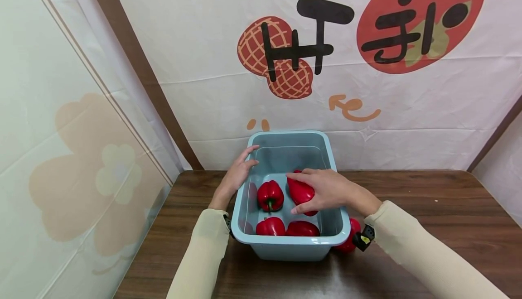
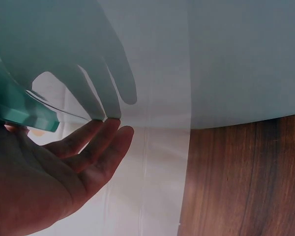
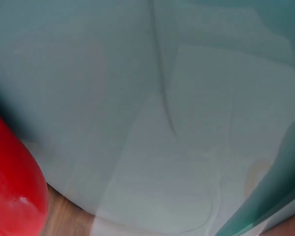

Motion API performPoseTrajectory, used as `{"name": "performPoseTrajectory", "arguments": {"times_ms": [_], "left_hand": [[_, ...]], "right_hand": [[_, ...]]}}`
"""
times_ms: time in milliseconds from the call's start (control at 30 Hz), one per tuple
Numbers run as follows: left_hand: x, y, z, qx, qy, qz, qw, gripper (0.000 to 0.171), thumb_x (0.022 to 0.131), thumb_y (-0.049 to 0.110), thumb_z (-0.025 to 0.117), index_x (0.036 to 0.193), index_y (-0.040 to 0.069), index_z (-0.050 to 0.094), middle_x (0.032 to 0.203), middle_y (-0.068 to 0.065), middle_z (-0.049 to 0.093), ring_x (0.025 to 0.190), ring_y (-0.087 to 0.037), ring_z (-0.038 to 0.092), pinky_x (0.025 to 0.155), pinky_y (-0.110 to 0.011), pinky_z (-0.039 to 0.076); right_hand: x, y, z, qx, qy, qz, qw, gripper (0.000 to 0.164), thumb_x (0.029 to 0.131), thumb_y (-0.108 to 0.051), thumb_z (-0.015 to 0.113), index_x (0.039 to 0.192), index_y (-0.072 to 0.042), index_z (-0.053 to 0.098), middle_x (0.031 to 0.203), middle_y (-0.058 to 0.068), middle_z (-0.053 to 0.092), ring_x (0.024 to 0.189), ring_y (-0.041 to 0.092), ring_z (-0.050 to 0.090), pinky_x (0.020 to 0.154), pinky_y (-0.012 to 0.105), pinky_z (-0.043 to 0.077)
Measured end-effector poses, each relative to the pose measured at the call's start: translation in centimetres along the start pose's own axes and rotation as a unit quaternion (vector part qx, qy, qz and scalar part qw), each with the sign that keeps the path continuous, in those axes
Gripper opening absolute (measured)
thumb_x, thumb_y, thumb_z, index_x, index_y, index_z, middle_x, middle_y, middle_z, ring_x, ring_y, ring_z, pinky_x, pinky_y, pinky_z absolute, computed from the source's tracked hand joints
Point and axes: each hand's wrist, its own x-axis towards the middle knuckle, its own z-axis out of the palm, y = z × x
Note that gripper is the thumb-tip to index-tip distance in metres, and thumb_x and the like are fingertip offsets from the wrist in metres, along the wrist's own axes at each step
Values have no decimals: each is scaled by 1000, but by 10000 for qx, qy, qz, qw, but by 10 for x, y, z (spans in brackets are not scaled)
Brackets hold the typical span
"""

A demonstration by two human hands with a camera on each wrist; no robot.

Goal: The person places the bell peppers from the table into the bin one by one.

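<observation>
A light blue plastic basin (image 1: 299, 240) stands on the table, with red bell peppers inside. My left hand (image 1: 238, 174) holds its left rim; in the left wrist view, fingertips (image 2: 123, 135) touch the glossy outer wall (image 2: 236, 69). Inside the basin, my right hand (image 1: 326, 189) grips a red bell pepper (image 1: 299, 191), thumb on the near side and fingers over the top. Left of it sits an upright pepper (image 1: 270, 195) with a green stem. Two more peppers, one at left (image 1: 271, 226) and one at right (image 1: 302, 229), lie along the near wall.
Outside the basin, by its near right corner, another red bell pepper (image 1: 349, 238) rests on the wooden table (image 1: 424, 208), partly hidden; the right wrist view also shows a red pepper (image 3: 14, 187). A printed cloth backdrop (image 1: 212, 108) hangs right behind the basin.
</observation>
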Motion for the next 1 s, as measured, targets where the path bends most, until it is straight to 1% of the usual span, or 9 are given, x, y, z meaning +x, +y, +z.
{"name": "performPoseTrajectory", "arguments": {"times_ms": [100, 300, 433, 533, 567, 667, 767, 867, 1000], "left_hand": [[-1, 2, 0, 13, 11, 6, 10000, 50, 101, 24, 40, 151, 28, 36, 157, -11, 30, 130, -44, 45, 102, -60, 43], [-1, 3, -1, 42, 11, 24, 10000, 50, 102, 23, 39, 151, 28, 35, 157, -11, 29, 130, -44, 44, 101, -60, 43], [-1, 1, -2, 0, -45, -20, 10000, 50, 102, 24, 39, 152, 29, 34, 158, -10, 27, 131, -45, 43, 102, -61, 42], [0, -1, -1, -9, -82, -44, 10000, 51, 103, 25, 38, 153, 29, 33, 158, -11, 27, 131, -45, 43, 103, -62, 41], [-1, -1, -1, -14, -80, -46, 10000, 51, 103, 25, 38, 153, 29, 33, 158, -11, 28, 131, -45, 43, 103, -62, 41], [-1, 0, -1, -5, -36, -29, 10000, 50, 102, 24, 39, 152, 29, 35, 157, -11, 29, 131, -45, 43, 103, -62, 41], [-1, 1, 0, -2, -14, -20, 10000, 50, 102, 24, 40, 151, 29, 36, 156, -12, 31, 129, -45, 45, 101, -62, 42], [-1, 1, -1, 49, -25, -33, 10000, 50, 102, 25, 40, 151, 30, 35, 155, -12, 32, 127, -45, 46, 98, -59, 46], [-1, 0, -1, 108, -34, -76, 9999, 50, 102, 26, 39, 152, 31, 34, 155, -12, 33, 126, -45, 47, 96, -55, 49]], "right_hand": [[0, 1, 0, -43, 30, -39, 10000, 89, 74, -65, 72, 149, -25, 46, 137, 7, 58, 113, 25, 61, 78, 34, 59], [-2, 3, 0, 119, 253, -172, 9995, 83, 79, -66, 68, 148, -24, 48, 138, 2, 60, 119, 24, 61, 90, 44, 55], [-4, 4, 1, 336, 373, -232, 9985, 80, 80, -64, 68, 147, -24, 49, 132, -2, 64, 115, 21, 63, 89, 42, 56], [-5, 6, 2, 688, 420, -254, 9964, 74, 82, -58, 70, 145, -24, 51, 122, -3, 68, 107, 20, 65, 82, 36, 57], [-5, 7, 2, 820, 443, -258, 9953, 72, 83, -56, 70, 145, -24, 51, 119, -4, 68, 105, 20, 66, 80, 33, 57], [-6, 8, 3, 1217, 562, -321, 9904, 65, 86, -48, 71, 143, -24, 52, 115, -4, 68, 102, 19, 66, 76, 30, 58], [-7, 8, 2, 1528, 813, -443, 9839, 58, 87, -42, 72, 140, -23, 55, 113, -5, 69, 97, 15, 65, 76, 30, 58], [-8, 9, 3, 1699, 1130, -602, 9771, 51, 88, -37, 73, 134, -22, 59, 108, -8, 69, 92, 9, 64, 78, 30, 56], [-8, 11, 4, 1717, 1465, -780, 9711, 42, 89, -31, 72, 129, -19, 63, 104, -10, 68, 90, 8, 63, 81, 35, 55]]}}
